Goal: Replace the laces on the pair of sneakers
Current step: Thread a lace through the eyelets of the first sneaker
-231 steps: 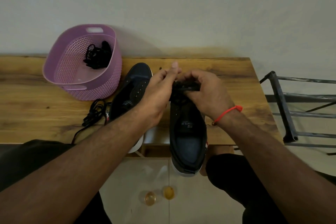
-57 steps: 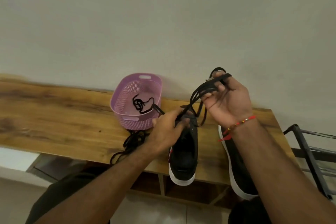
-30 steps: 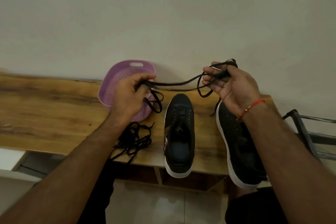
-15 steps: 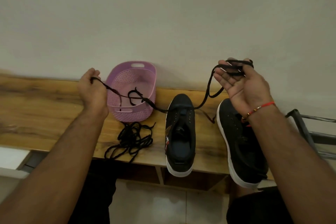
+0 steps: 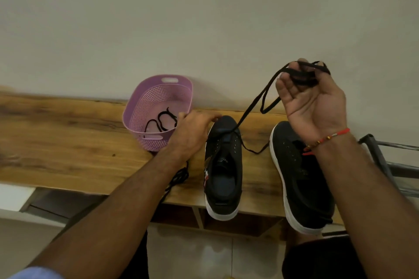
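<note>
Lace (image 5: 254, 106) looped round right hand (image 5: 310, 102); left hand's (image 5: 192, 133) grip hidden.

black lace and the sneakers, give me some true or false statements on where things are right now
1. The right hand holds loops of a black lace. True.
2. Both sneakers sit inside the purple basket. False: they lie on the wooden table, beside it.
3. The left hand is raised high above the table. False: it is low, by the left sneaker toe.
4. The right sneaker heel overhangs the table edge. True.
</note>
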A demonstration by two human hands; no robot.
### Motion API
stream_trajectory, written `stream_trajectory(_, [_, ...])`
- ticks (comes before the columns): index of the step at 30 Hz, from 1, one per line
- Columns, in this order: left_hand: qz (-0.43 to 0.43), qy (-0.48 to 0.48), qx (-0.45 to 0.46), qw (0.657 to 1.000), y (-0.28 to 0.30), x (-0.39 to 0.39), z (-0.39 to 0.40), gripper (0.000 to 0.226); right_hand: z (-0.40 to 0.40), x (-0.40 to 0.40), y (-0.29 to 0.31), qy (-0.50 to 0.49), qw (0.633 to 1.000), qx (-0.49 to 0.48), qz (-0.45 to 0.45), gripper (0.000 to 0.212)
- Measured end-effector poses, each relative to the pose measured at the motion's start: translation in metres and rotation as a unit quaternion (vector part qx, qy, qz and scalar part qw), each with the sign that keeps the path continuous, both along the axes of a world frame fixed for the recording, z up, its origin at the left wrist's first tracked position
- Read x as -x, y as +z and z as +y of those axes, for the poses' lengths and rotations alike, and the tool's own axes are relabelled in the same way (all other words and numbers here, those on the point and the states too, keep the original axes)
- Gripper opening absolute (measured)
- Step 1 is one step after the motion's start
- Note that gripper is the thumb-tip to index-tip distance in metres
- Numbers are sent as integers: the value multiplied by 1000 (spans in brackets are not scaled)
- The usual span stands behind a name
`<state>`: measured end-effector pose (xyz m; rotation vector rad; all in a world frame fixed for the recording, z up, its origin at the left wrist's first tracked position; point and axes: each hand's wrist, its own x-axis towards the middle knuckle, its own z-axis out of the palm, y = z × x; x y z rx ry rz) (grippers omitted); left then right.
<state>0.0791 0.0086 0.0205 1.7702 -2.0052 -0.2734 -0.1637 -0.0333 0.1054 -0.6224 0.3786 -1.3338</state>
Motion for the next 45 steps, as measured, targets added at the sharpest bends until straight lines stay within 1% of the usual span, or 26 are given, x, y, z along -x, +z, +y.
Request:
stream_trajectory(2, [8,-15,-43,999,-6,7,-9,38,1,4,2,17,1000,-1,-27,32])
stream_trajectory(4, [-21,-19,-87,996,-14,17,-15,41,1,7,1,31,999,-8,-38,36])
stream_trajectory(6, [-45,-25,-116,992,-22,26,-18,36,1,9,0,34,999,-16,-31,37])
stream_trajectory(9, [-30,-10,-129,991,-24,31,-21,30,0,9,-2,29,999,-20,-10,39])
stream_trajectory(11, [-7,13,-148,989,-18,28,-22,36,0,7,-2,29,999,-21,4,39])
stream_trajectory(13, [7,25,-166,986,-13,22,-21,50,0,4,-4,31,999,-24,12,40])
stream_trajectory(14, [0,14,-176,984,-10,28,-24,54,-1,12,-7,25,999,-26,11,39])
stream_trajectory(15, [-9,7,-183,983,-8,31,-26,51,-3,17,-10,22,999,-27,13,37])
stream_trajectory(18, [-8,6,-183,983,-1,27,-23,28,-5,17,-13,18,999,-33,34,33])
stream_trajectory(20, [23,17,-164,986,1,25,-23,21,-6,16,-14,14,997,-39,64,32])
stream_trajectory(22, [98,47,-118,987,4,24,-22,22,-6,16,-18,15,994,-54,91,32])
stream_trajectory(24, [181,98,-45,977,11,19,-22,24,-4,15,-23,12,992,-73,98,32])
stream_trajectory(27, [235,158,60,957,26,4,-20,26,-5,16,-27,-6,989,-108,100,31])
stream_trajectory(29, [279,201,113,932,36,-11,-17,25,-7,18,-28,-24,985,-132,106,36])
stream_trajectory(31, [358,243,154,889,45,-31,-14,23,-9,20,-29,-40,981,-153,114,33])
stream_trajectory(33, [451,260,197,831,52,-51,-11,19,-11,22,-31,-55,978,-171,108,29])
stream_trajectory(34, [482,268,215,806,55,-60,-8,15,-13,23,-32,-65,977,-179,97,28])
stream_trajectory(36, [517,293,237,768,58,-77,-3,10,-16,26,-32,-87,975,-192,65,27])
stream_trajectory(37, [523,306,237,760,58,-84,0,9,-17,27,-33,-97,974,-197,50,27])
stream_trajectory(38, [518,314,225,763,56,-90,2,8,-19,29,-32,-105,973,-201,39,27])
stream_trajectory(39, [499,320,201,780,52,-96,3,8,-19,30,-33,-108,973,-202,36,27])
stream_trajectory(40, [457,325,169,810,48,-100,4,11,-19,30,-33,-108,972,-202,41,27])
stream_trajectory(42, [305,337,117,883,39,-105,5,20,-18,27,-33,-101,973,-198,68,27])
stream_trajectory(43, [219,334,106,911,35,-107,7,24,-17,25,-33,-93,973,-196,82,27])
stream_trajectory(45, [86,311,60,945,31,-107,10,31,-13,18,-33,-76,972,-193,106,27])
